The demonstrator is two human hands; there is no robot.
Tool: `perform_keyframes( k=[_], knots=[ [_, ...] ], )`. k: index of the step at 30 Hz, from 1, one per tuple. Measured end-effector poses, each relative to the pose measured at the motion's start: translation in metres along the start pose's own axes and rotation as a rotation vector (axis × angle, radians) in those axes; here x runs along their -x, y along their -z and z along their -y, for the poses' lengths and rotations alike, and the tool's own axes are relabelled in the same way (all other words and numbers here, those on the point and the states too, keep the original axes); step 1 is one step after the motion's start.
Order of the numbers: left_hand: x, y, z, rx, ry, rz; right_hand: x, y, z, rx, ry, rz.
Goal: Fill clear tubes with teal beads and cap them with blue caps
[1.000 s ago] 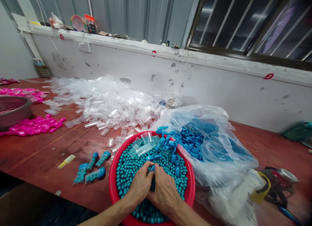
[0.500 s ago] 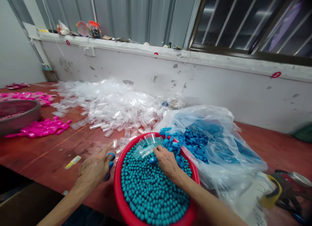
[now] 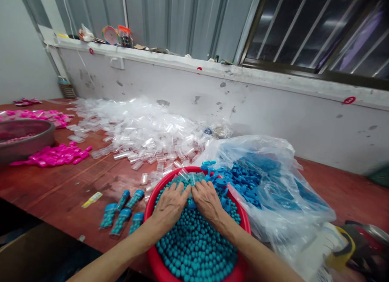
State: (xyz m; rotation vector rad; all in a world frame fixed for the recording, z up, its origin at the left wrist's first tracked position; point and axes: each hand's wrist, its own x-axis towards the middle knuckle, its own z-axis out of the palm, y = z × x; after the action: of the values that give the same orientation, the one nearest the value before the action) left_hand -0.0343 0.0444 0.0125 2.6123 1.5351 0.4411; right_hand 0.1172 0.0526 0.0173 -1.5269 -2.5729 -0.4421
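A red basin point(image 3: 151, 249) is full of teal beads point(image 3: 194, 243). Over its far half, my left hand point(image 3: 172, 203) and my right hand point(image 3: 209, 201) sit side by side, fingers curled down. Clear plastic tubes point(image 3: 198, 177) show just beyond the fingertips, against those of my right hand; what my left fingers hold is hidden. Blue caps point(image 3: 226, 201) lie on the beads near my right hand. Left of the basin, several filled tubes with blue caps point(image 3: 120, 222) lie on the red table.
Behind the basin spreads a heap of clear tubes point(image 3: 136, 128). A plastic bag point(image 3: 291, 209) with blue caps point(image 3: 243, 180) lies at right. Pink caps point(image 3: 57, 155) and a grey basin point(image 3: 50, 132) are at left. A yellow-and-white strip point(image 3: 92, 199) lies near the table's front edge.
My left hand has moved right from the table into the basin, beside my right hand. The blue-capped tubes it held or covered now lie on the table. My right hand stays over the beads.
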Motion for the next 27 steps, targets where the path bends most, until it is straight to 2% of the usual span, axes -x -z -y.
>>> perform_keyframes(
  k=[3,6,8,10,13,17,18,20,22,23,25,27],
  knots=[
    [0.001,0.002,-0.002,0.196,-0.047,0.087,0.014,0.008,-0.003,-0.081,0.034,0.023],
    [0.003,0.01,0.005,0.48,-0.043,0.159,0.031,0.01,-0.015,-0.273,0.004,0.159],
    [0.004,0.015,0.013,0.685,0.011,0.216,0.042,0.012,-0.025,-0.394,-0.072,0.216],
    [0.004,0.017,0.021,0.814,0.098,0.25,0.051,0.015,-0.034,-0.523,-0.154,0.22],
    [-0.001,0.015,0.026,0.764,0.144,0.198,0.056,0.02,-0.036,-0.796,-0.208,0.172],
    [-0.015,0.011,0.01,0.602,0.149,-0.045,0.051,0.013,-0.024,-1.214,-0.306,0.097],
    [-0.018,0.011,0.002,0.617,0.147,-0.058,0.049,0.009,-0.02,-1.31,-0.334,0.095],
    [-0.021,0.01,-0.012,0.748,0.129,0.04,0.047,0.002,-0.013,-1.442,-0.363,0.104],
    [-0.021,0.008,-0.024,0.944,0.149,0.152,0.047,-0.002,-0.006,-1.476,-0.361,0.124],
    [-0.021,0.006,-0.028,1.026,0.185,0.159,0.049,-0.001,-0.004,-1.449,-0.357,0.135],
    [-0.021,0.003,-0.027,1.121,0.3,0.07,0.054,0.003,0.001,-1.281,-0.345,0.134],
    [-0.023,0.005,-0.017,1.146,0.397,-0.028,0.063,0.008,0.003,-1.061,-0.317,0.128]
  ],
)
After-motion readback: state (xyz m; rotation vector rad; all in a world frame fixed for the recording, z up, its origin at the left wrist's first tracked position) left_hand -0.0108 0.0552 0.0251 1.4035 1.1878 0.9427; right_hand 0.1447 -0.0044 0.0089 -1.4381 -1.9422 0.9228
